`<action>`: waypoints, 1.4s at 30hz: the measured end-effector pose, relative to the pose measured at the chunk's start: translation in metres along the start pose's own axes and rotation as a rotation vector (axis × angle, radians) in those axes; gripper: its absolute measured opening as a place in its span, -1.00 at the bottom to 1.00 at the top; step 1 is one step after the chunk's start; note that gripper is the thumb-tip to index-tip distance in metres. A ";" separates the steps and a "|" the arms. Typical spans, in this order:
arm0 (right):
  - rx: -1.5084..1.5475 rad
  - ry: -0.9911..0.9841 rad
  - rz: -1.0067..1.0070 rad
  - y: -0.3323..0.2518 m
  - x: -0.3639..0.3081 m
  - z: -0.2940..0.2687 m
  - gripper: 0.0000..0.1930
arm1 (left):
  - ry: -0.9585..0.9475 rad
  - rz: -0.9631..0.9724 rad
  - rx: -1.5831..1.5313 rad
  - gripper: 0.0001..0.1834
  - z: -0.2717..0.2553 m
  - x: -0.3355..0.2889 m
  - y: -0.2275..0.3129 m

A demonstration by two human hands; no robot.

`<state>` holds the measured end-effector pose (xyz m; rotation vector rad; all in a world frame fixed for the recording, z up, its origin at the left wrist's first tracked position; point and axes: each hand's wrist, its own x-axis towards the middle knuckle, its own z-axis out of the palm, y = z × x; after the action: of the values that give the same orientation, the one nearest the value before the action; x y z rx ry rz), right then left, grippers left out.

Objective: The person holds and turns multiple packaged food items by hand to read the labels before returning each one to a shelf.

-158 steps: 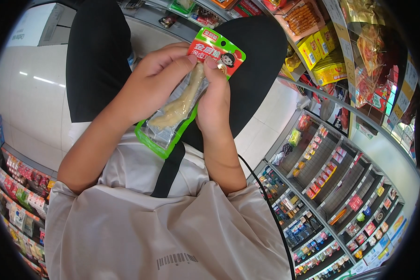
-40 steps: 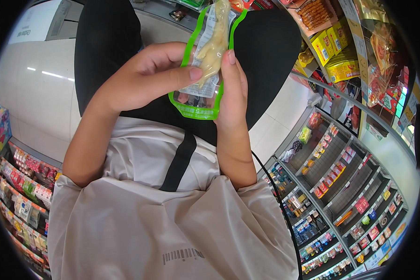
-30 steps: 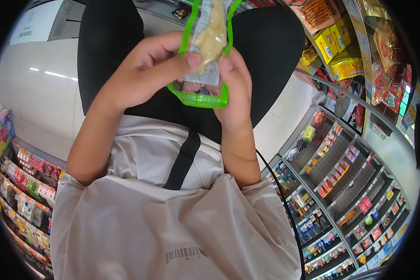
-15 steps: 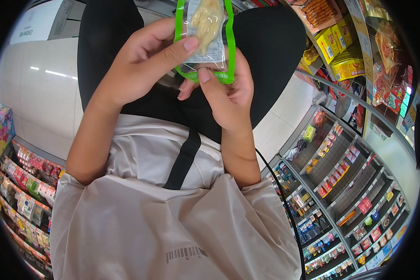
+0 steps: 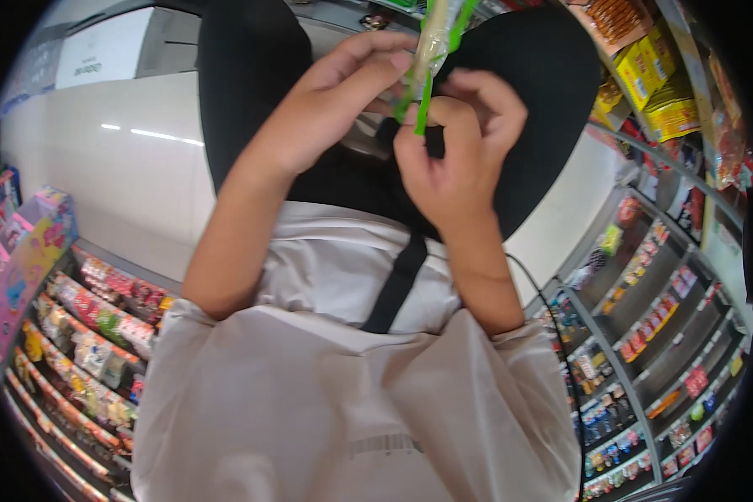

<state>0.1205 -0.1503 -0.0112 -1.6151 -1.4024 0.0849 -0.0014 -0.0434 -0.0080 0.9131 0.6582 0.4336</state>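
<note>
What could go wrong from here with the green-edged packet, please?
Slipping: the right hand pinches the lower end of the green-edged packet, while the left hand is at its side, how firmly is too blurred to tell. A loose grip might drop it.

Spilling: should the packet tear, its pale food might soil the black trousers, which lie right below the hands.

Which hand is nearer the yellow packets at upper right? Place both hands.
Right. The right hand lies left of the yellow packets; the left hand is farther left, at the left side of the green-edged pouch.
</note>
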 end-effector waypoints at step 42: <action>1.045 -0.310 0.842 0.003 0.023 0.012 -0.63 | -0.335 -0.393 -0.268 -0.64 -0.019 -0.022 -0.010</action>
<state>0.1229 -0.1248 -0.0080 -1.1572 -0.5545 1.3599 -0.0297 -0.0518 -0.0172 0.5641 0.4429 0.0115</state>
